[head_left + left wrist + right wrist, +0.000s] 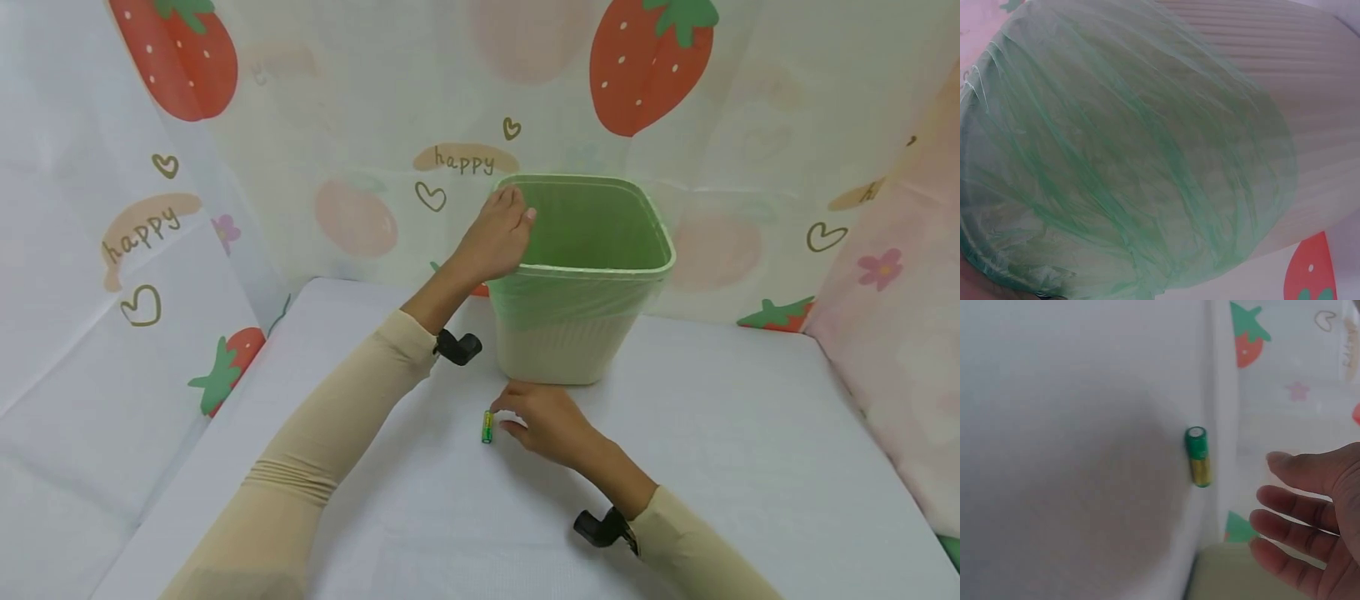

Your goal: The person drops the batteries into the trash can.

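From my screen, the battery lies flat on the white table, just in front of the bin. The right hand is right beside it, fingers loosely spread — the wrist view shows a gap, nothing pinched yet. The left hand rests on the bin's rim with its fingers over the green liner; whether it's actually gripping, I can't tell. My worry: it's a round cell on smooth cloth — a clumsy nudge could roll it away.
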Demonstrator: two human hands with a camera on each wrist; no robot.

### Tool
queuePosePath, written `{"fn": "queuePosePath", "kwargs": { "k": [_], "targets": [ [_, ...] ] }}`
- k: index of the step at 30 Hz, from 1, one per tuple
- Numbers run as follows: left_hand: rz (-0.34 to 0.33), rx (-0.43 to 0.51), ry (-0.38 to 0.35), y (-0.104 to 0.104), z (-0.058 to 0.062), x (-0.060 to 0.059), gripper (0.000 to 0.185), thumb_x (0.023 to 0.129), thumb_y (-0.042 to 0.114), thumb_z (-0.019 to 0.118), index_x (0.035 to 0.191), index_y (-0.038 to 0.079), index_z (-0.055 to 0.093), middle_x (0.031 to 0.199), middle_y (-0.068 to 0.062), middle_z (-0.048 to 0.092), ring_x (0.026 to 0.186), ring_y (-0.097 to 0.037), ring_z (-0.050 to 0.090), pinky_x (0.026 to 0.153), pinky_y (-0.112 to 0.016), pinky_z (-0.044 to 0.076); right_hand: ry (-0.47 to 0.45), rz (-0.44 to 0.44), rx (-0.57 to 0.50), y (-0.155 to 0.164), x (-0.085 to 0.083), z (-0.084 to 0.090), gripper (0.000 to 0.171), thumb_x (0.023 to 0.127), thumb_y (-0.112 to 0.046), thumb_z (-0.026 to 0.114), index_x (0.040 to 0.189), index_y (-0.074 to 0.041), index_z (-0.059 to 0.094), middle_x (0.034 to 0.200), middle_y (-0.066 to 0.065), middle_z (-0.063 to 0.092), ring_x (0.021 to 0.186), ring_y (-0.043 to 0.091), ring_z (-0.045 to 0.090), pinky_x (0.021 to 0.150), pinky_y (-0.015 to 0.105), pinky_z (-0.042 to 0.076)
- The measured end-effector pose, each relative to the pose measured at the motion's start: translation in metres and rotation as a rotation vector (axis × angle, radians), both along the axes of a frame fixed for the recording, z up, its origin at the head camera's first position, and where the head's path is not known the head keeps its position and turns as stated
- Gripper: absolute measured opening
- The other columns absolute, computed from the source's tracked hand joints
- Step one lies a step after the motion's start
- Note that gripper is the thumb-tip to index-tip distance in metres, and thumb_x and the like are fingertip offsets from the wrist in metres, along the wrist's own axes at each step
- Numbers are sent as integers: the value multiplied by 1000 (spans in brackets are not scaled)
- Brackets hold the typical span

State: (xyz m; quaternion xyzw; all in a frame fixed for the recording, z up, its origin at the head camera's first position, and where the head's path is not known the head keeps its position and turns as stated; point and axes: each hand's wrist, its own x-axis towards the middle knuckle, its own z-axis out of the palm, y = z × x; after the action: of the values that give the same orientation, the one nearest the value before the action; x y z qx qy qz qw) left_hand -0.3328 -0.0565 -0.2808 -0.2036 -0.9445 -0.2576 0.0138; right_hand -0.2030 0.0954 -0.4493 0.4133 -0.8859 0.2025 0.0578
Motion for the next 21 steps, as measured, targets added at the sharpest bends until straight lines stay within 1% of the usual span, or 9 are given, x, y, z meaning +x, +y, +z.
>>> {"fn": "queuePosePath", "kwargs": {
  "k": [3,8,13,17,21],
  "targets": [
    [-1,3,1,-1,0,0,61,114,32,18,159,-8,8,169,-20,3,156,-30,-3,126,-32,-1,-12,-5,25,-3,-1,-6,25,84,-9,84,108,-14,79,102,-1,72,93,14,68,74,31,58],
    [1,-6,3,0,-1,-1,61,114,33,17,159,-7,8,169,-20,3,157,-29,-3,125,-31,-2,-27,-24,57,-5,-2,-14,28,85,-8,83,111,-16,79,103,-2,69,91,12,67,72,30,57],
    [0,-6,10,0,-1,-1,61,114,32,17,159,-8,8,169,-21,4,157,-30,-2,126,-32,-1,-11,-30,88,-7,-4,-21,31,85,-6,82,113,-20,79,105,-4,68,91,12,67,70,27,55],
    [2,-6,6,0,-1,-1,61,114,32,17,159,-8,8,169,-21,4,157,-30,-2,126,-32,-1,-4,-22,113,-9,-5,-25,31,85,-5,82,112,-21,80,106,-4,67,91,12,66,69,27,55],
    [4,-14,-1,0,-1,-1,61,114,33,16,159,-7,8,169,-20,4,157,-29,-3,125,-31,-2,-21,-22,127,-11,-5,-27,29,86,-4,80,110,-22,80,106,-3,66,90,13,66,69,27,55]
  ]
}}
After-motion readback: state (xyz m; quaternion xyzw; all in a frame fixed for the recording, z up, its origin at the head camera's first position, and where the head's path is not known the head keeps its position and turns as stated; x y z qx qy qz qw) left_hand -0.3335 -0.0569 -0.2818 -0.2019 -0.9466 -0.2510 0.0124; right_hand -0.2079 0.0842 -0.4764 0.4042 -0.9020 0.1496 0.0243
